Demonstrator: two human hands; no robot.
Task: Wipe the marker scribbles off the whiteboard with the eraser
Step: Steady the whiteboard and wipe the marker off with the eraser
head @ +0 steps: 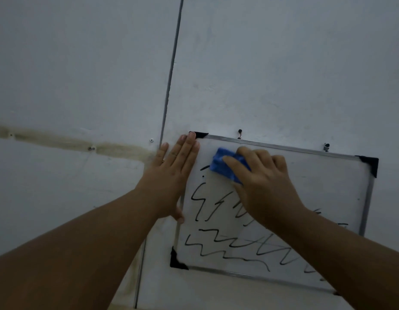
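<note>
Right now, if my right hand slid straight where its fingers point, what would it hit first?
Likely the fingers of the left hand, flat beside the black top-left corner cap of the whiteboard.

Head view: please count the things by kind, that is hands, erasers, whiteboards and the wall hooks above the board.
Hands: 2 (left hand flat at the board's left edge, right hand gripping the eraser)
Blue block eraser: 1
White metal-framed whiteboard: 1
Dark wall hooks: 2
Total: 6

Left hand [171, 175] lies flat, fingers straight; right hand [265, 182] grips the eraser [221, 163], both forearms stretched forward
</note>
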